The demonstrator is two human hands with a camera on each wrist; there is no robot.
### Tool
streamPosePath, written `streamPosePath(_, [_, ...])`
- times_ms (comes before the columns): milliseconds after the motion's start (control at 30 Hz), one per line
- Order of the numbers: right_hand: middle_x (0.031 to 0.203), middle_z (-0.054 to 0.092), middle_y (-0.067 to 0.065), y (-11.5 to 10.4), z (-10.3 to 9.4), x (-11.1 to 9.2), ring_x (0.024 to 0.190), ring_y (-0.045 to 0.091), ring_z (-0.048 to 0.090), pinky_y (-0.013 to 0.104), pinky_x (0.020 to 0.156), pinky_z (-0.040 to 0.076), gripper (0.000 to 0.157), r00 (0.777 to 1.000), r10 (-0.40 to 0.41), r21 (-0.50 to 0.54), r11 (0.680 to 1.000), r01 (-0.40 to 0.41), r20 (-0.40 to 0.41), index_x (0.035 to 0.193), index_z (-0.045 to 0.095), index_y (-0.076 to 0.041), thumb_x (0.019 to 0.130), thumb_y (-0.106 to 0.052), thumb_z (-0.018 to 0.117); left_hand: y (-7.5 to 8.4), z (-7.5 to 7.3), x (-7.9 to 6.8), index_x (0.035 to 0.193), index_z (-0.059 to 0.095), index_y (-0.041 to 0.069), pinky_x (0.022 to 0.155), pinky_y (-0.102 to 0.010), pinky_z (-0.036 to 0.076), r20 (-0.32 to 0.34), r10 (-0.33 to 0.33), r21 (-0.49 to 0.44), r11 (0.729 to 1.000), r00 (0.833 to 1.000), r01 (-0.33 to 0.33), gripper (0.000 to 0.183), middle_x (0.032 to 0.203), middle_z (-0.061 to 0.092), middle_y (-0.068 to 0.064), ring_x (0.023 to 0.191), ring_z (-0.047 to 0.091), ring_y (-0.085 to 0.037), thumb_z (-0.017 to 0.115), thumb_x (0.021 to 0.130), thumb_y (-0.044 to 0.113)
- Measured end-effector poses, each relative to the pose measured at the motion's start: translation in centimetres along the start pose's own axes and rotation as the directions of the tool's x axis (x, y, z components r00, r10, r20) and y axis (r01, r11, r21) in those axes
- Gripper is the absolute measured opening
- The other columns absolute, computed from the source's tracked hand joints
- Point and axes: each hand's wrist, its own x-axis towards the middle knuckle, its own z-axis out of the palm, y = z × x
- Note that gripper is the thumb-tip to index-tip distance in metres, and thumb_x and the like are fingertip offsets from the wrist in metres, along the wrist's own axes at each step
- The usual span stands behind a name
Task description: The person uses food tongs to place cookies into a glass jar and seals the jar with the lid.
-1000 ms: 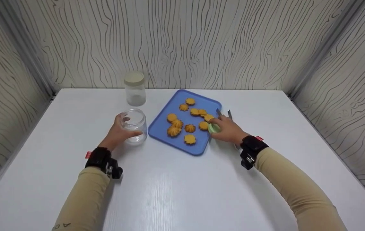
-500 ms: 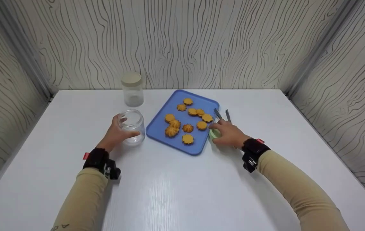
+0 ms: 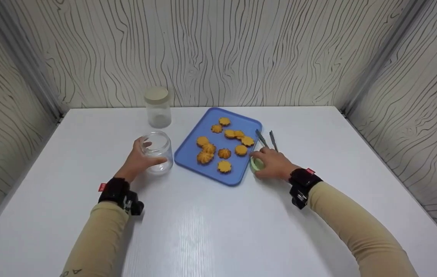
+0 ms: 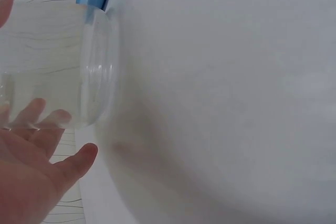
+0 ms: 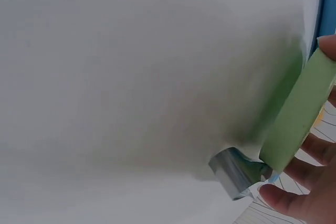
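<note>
My left hand grips a clear open jar standing on the white table, thumb on the near side and fingers round the far side. In the left wrist view, the fingertips show through the wall of the jar. A light green lid is held by its edge between the thumb and fingers of my right hand, just right of the blue tray. The right wrist view has the lid tilted close over the table. Metal tongs lie partly hidden under that hand.
Several golden cookies lie on the blue tray, some touching each other. A second jar with a cream lid stands behind the open one. Patterned panels wall in the back and sides of the table.
My right hand has moved the green lid slightly right and down, from over the tray's right edge to beside it. The left hand stays at the jar. The head view shifted a little.
</note>
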Motion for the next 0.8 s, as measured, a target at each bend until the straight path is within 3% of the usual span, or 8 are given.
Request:
streamPosePath(233, [0.128,0.051,0.021,0.2,0.6,0.0,0.120,0.042,0.047,0.058,0.100,0.037,0.076,1.000,-0.014,0.000,1.000,0.014,-0.003,0.145,0.043,-0.006,0.080,-0.036,0.070,0.0,0.0,0.0,0.151,0.007,0.000,0.115,-0.048,0.019,-0.002,-0.005,0.001,1.000,1.000,0.005,0.110,0.152,0.028,-0.022,0.141,0.024,-0.036,0.084,0.076,0.024])
streamPosePath(400, [0.133,0.047,0.023,0.6,0.4,0.0,0.124,0.042,0.043,0.056,0.103,0.035,0.071,1.000,-0.028,0.039,0.999,0.029,-0.011,0.144,0.044,-0.005,0.086,-0.041,0.066,0.1,0.0,-0.1,0.151,0.007,0.000,0.114,-0.048,0.020,0.004,-0.005,-0.010,1.000,1.000,0.005,0.110,0.152,0.027,-0.023,0.141,0.024,-0.036,0.084,0.076,0.024])
streamPosePath(600, [0.126,0.050,0.025,1.0,-0.3,-0.4,0.117,0.043,0.047,0.056,0.097,0.040,0.053,0.987,0.026,0.088,0.996,-0.012,-0.160,0.135,0.051,0.001,0.094,-0.032,0.059,0.1,-0.1,0.0,0.150,0.006,0.000,0.115,-0.047,0.019,0.007,-0.006,-0.017,1.000,1.000,0.006,0.110,0.153,0.027,-0.023,0.141,0.024,-0.036,0.084,0.076,0.023])
streamPosePath(800, [0.117,0.051,0.027,1.4,-0.1,-0.6,0.105,0.043,0.051,0.055,0.087,0.044,0.046,0.947,0.129,0.089,0.990,-0.107,-0.295,0.129,0.055,0.003,0.094,-0.026,0.061,0.1,0.0,0.0,0.150,0.007,0.001,0.115,-0.047,0.020,-0.002,-0.019,0.005,1.000,1.000,0.019,0.109,0.153,0.027,-0.022,0.141,0.025,-0.036,0.083,0.076,0.022])
